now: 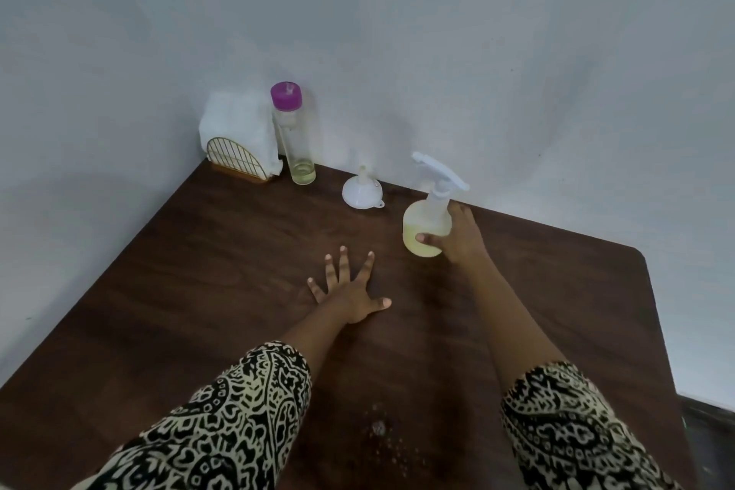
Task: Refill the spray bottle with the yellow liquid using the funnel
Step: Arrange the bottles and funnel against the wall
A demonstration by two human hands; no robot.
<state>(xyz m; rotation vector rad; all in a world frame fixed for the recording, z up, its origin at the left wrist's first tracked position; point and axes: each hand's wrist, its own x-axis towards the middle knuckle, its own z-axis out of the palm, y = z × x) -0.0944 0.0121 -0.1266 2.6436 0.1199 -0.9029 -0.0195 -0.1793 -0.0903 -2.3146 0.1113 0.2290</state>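
Observation:
A clear spray bottle with a white trigger head stands on the dark wooden table, its lower half filled with pale yellow liquid. My right hand is wrapped around its body, thumb on the front. A white funnel rests upside down, spout up, just left of the bottle. Further left stands a tall clear bottle with a purple cap and a little yellow liquid at the bottom. My left hand lies flat on the table with fingers spread, holding nothing.
A gold wire napkin holder with white tissues stands in the back left corner against the wall. Small droplets speckle the table near its front edge. The table's right edge drops off beside my right forearm.

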